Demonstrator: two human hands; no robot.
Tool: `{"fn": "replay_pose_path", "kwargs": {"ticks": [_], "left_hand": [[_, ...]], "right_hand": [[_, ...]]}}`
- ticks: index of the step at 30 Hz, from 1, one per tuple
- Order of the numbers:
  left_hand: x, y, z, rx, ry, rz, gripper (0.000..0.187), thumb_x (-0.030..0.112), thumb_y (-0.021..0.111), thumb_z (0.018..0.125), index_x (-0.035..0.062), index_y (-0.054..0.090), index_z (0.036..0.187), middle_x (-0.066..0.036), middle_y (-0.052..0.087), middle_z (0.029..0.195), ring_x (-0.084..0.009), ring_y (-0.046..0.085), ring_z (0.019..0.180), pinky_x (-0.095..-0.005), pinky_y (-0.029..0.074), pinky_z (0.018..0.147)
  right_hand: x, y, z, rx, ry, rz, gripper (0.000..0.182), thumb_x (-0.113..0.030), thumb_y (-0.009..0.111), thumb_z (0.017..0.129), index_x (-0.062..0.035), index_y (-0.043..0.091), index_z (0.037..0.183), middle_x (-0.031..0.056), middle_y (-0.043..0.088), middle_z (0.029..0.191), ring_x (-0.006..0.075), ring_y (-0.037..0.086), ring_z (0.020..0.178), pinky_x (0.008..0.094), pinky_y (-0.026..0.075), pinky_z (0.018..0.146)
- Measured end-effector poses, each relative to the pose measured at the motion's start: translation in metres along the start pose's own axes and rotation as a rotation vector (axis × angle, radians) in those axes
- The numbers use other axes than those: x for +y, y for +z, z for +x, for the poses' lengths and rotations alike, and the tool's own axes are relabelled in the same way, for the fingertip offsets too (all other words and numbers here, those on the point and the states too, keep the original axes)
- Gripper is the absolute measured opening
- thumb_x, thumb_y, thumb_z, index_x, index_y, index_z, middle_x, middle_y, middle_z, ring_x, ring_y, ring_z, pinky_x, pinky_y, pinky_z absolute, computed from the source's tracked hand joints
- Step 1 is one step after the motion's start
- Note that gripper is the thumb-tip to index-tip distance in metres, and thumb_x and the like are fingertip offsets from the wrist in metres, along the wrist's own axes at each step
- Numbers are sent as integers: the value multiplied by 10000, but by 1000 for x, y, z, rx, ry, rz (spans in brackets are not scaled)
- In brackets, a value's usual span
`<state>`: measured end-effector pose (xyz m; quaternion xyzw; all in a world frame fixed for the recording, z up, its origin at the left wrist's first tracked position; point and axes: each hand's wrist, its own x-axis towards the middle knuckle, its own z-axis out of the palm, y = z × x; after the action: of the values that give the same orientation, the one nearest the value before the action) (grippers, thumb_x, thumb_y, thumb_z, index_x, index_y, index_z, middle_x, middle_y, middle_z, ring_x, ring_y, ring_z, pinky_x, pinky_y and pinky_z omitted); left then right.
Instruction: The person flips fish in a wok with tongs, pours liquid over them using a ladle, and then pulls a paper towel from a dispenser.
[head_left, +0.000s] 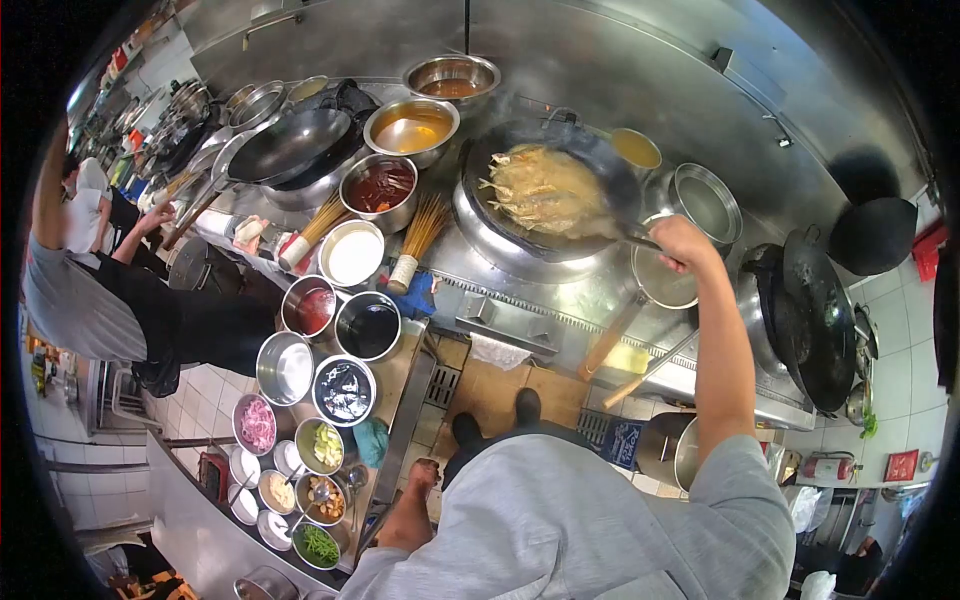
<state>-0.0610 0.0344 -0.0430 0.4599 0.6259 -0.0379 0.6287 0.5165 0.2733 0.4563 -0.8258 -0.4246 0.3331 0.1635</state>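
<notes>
My right hand (680,243) is wrapped round the handle of a long-handled cooking utensil (632,238); its head is lost in the steam and food. That utensil reaches into a black wok (478,200) on the range, where a whole fish (545,190) lies in bubbling, pale brown liquid. Below my right hand is a strainer (668,280) with a wooden handle. Low at my side, my left hand (425,475) is curled into a fist, apart from the wok. Close to it on the left stands the counter with small bowls.
Metal bowls of sauce (412,130) and bamboo brushes (428,225) stand left of the wok. Chopped greens (317,546) and sliced onion (255,424) fill bowls on the side counter. Another wok (815,320) sits at right. A co-worker (90,290) stands at far left.
</notes>
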Motion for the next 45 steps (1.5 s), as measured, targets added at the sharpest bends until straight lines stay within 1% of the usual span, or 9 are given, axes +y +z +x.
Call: {"fn": "replay_pose_path", "kwargs": {"ticks": [1,4,10,16,25,28,31,40,45], "left_hand": [[-6,1,3,-21,-156,-361,144,178,686,718,49,642,763,-121,657,720,-282,662,672,-393,544,639],[-9,-3,17,-119,-54,142,165,171,713,693,49,633,770,-126,654,719,-285,653,668,-396,539,618],[30,-6,0,247,643,904,138,173,642,792,35,635,792,-93,626,713,-206,606,556,-330,501,500],[89,5,-29,227,-25,-229,174,146,576,858,-18,616,900,-82,599,697,-182,589,545,-329,483,487],[49,9,-24,150,-59,-222,215,151,505,851,1,595,726,-113,597,638,-205,597,530,-341,484,484],[39,10,-30,134,239,86,255,151,473,831,20,547,625,-125,600,632,-213,601,531,-353,490,496],[43,14,-27,130,-38,-33,238,141,480,832,30,551,633,-105,575,603,-202,573,504,-350,457,464],[58,18,-28,148,26,-545,202,138,522,821,58,555,639,-68,545,585,-188,539,486,-335,423,439],[54,7,-26,142,385,587,177,161,539,807,49,590,681,-104,605,654,-235,613,557,-349,499,509]], "right_hand": [[3,-6,1,-12,-47,-76,211,-116,467,835,7,535,678,72,479,477,147,434,329,318,295,302],[1,-19,-4,9,-126,-183,238,-126,475,845,20,562,679,93,486,489,149,434,323,335,303,301],[10,-26,18,138,-371,-658,283,-183,497,843,42,656,776,231,639,709,367,641,642,483,490,628],[-9,-27,1,201,-290,-857,256,-194,526,830,12,674,868,211,668,912,374,638,872,483,496,771],[-7,-26,1,284,-853,-1264,224,-78,581,740,-18,604,955,111,606,894,279,647,781,390,508,652],[-12,-20,8,301,-987,-1324,171,-85,580,738,-36,609,899,99,598,862,243,647,749,371,496,609],[-12,-4,21,280,-1006,-1387,126,-92,570,741,-39,606,850,90,576,815,222,638,711,361,488,589],[19,7,20,379,-1111,-1382,97,-87,558,742,-30,579,817,96,546,776,222,626,698,349,500,589],[21,-15,0,434,-1000,-1296,271,-72,552,758,16,584,1012,91,566,850,226,631,715,348,513,627]]}}
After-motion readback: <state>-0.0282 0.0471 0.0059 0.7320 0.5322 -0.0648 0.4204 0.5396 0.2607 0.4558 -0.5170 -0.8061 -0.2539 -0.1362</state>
